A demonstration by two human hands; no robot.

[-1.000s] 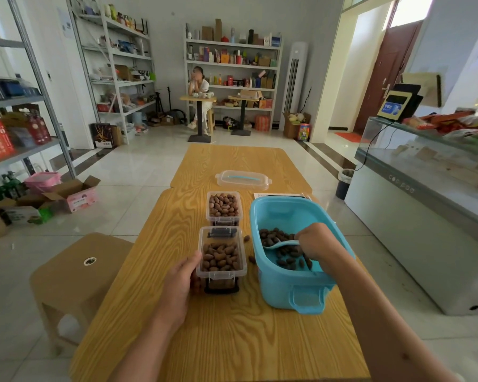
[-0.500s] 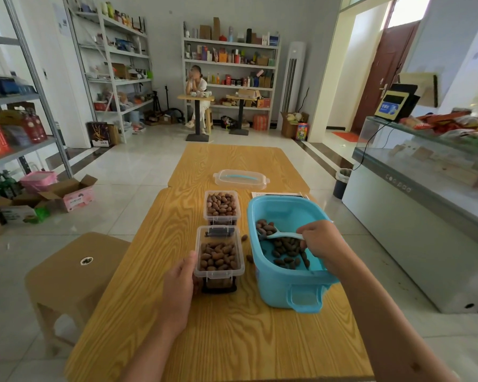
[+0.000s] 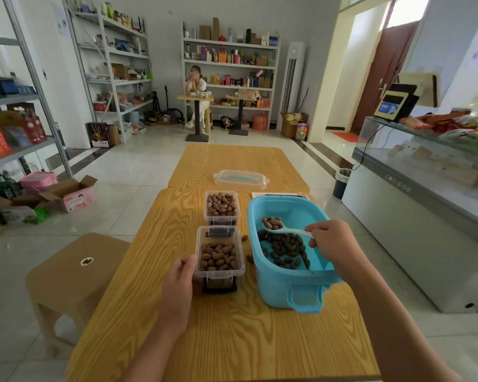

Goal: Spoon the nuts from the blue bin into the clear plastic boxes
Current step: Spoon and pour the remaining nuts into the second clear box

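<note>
A blue bin (image 3: 276, 288) stands on the wooden table (image 3: 232, 334), with brown nuts (image 3: 286, 248) spread over its bottom. My right hand (image 3: 333, 242) grips the handle of a pale spoon (image 3: 280, 228), held above the bin with a few nuts in its bowl. Left of the bin stand two clear plastic boxes. The near box (image 3: 220, 255) is about half full of nuts and my left hand (image 3: 178, 288) holds its left near corner. The far box (image 3: 222, 206) is full of nuts.
A clear lid (image 3: 240, 179) with a blue handle lies farther back on the table. A couple of loose nuts (image 3: 244, 238) lie between the near box and the bin. A brown stool (image 3: 75, 268) stands left of the table, a glass counter (image 3: 425, 199) on the right.
My right hand has lifted the spoon out of the nuts in the bin; it now holds a few nuts above them. My left hand stays at the near box.
</note>
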